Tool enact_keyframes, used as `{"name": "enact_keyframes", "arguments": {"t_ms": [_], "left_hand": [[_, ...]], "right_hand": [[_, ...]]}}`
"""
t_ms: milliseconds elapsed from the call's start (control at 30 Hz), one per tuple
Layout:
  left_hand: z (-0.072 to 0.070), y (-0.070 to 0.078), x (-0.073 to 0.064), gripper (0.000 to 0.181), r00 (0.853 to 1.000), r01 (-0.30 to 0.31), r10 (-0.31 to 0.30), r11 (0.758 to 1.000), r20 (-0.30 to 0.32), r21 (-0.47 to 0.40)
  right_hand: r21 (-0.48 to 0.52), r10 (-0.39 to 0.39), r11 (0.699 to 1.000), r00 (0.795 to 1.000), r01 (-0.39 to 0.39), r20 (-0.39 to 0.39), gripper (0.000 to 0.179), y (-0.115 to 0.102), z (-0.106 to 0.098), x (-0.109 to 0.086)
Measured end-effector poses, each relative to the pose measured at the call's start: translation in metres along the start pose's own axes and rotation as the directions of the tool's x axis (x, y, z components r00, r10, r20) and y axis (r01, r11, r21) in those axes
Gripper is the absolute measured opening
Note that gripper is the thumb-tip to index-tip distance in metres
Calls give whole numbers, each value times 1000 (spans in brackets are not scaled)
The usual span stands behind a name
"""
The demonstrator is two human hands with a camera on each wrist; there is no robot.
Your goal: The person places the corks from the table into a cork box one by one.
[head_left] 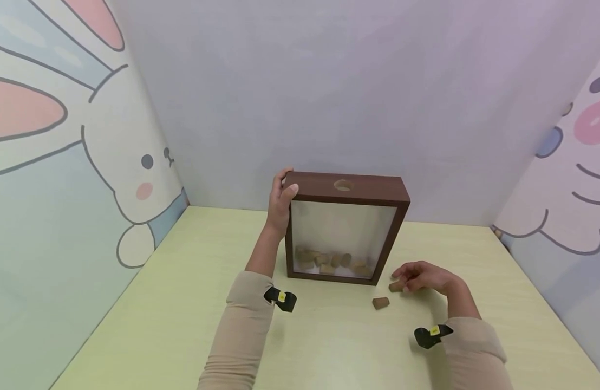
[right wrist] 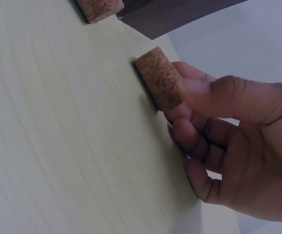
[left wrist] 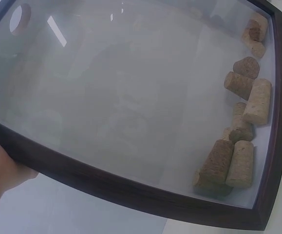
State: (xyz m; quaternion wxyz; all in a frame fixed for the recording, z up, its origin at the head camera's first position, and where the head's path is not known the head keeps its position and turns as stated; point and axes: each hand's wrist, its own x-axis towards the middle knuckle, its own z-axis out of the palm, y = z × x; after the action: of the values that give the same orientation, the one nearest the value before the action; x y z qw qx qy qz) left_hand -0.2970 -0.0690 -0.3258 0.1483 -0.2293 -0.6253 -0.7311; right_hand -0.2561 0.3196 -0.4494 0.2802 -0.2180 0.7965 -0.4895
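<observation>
A dark brown wooden shadow box [head_left: 349, 189] with a clear front stands upright on the table, a round hole in its top face. Several cork stoppers [left wrist: 256, 102] lie along the bottom inside it. My left hand [head_left: 280, 203] grips the box's upper left corner, thumb on the front edge and fingers behind. Beside the box's lower right corner, my right hand [head_left: 425, 276] pinches a cork stopper [right wrist: 159, 78] between thumb and fingers, at the tabletop. Another loose cork stopper [head_left: 380, 303] lies on the table just left of that hand.
The pale yellow wood-grain table [head_left: 324, 336] reaches back to a plain light wall [head_left: 329, 97]. Side walls carry cartoon prints, a rabbit [head_left: 134, 189] at left and a pig-nosed figure [head_left: 563, 179] at right. Small black cameras [head_left: 282, 298] sit on both wrists.
</observation>
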Motion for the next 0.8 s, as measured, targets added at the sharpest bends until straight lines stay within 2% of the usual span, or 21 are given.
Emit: {"name": "enact_keyframes", "arguments": {"t_ms": [233,367,467,533,667,800], "left_hand": [[1,4,-4,70,1000,23,-23,1000,-4,6],[6,19,-10,68,1000,27,-27,1000,7,11],[9,29,-13,67,1000,27,-27,1000,8,17],[9,31,-13,67,1000,25,-26,999,9,22],[8,31,-12,68,1000,20,-20,1000,7,22],[8,30,-11,68,1000,19,-19,1000,9,2]], "right_hand": [[-67,83,994,993,-89,-83,25,-11,7,1],[-120,20,992,990,-36,-137,24,-24,7,-9],[-127,-55,991,984,34,-169,26,-36,4,-18],[-119,-88,991,980,67,-179,26,-43,2,-21],[-123,-89,990,980,67,-178,26,-49,2,-22],[-163,-56,986,978,23,-202,24,-53,4,-25]]}}
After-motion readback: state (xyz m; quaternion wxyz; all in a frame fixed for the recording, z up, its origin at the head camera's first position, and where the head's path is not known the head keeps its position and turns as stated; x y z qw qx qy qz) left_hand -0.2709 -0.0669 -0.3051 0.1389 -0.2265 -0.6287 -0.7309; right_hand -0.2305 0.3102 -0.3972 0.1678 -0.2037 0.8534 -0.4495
